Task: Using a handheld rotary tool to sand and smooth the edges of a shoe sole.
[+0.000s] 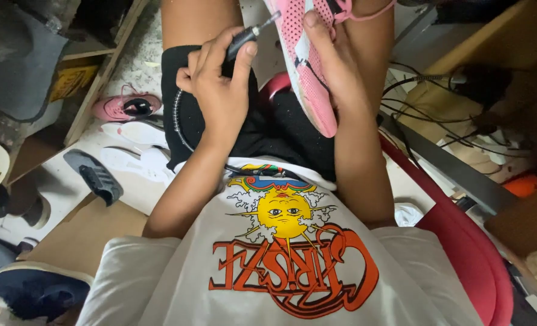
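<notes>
Holding a pink shoe (308, 66) over my lap while a pen-like rotary tool (247, 36) points at it.

My right hand (335, 72) clasps the shoe from beneath, thumb pressed on its white sole edge. My left hand (217, 84) is clenched around the dark tool just left of the shoe, its metal tip almost touching the sole. A second pink shoe (126, 107) lies on the floor, well apart.

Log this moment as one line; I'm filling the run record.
left hand: grips rotary tool | right hand: holds pink shoe | tool tip near shoe's sole edge
</notes>
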